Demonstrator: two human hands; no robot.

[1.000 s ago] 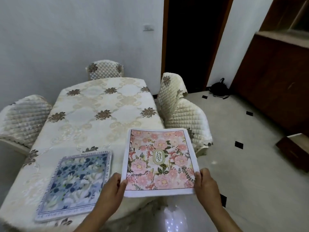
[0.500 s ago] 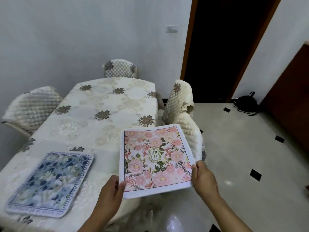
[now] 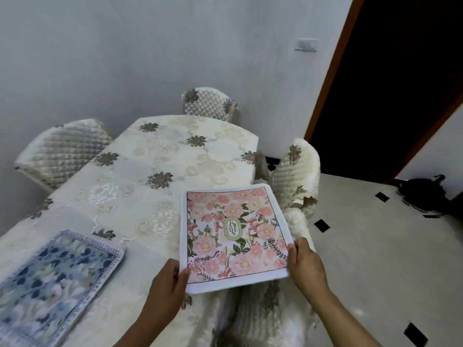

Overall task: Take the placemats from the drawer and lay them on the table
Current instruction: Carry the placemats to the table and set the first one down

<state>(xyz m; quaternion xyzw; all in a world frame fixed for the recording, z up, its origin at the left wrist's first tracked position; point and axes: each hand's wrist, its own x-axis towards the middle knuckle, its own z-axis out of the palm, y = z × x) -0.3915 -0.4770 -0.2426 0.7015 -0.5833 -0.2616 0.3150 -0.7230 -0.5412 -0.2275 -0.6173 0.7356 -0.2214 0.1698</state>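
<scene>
On the table (image 3: 160, 201), near left, a blue placemat (image 3: 55, 284) lies flat, long axis skewed toward far right. Pink placemat (image 3: 233, 236) is held over the near right table edge, its oval label's long axis pointing away from the person. Left hand (image 3: 165, 284) and right hand (image 3: 307, 269): fingers clamped on its near corners.

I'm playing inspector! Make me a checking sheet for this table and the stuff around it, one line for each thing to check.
Surface: table covered by a cream cloth with brown flowers.
Job's things: blue placemat lies flat at the near left; pink placemat is held over the near right corner, contact with the cloth unclear.
Clutter: nothing seen.
Grippers: left hand grips the pink placemat's near left corner; right hand grips its near right corner.
Cables: nothing seen.
Surroundings: quilted far chair, left chair and right chair; dark doorway; wall switch; black bag on the tiled floor.
</scene>
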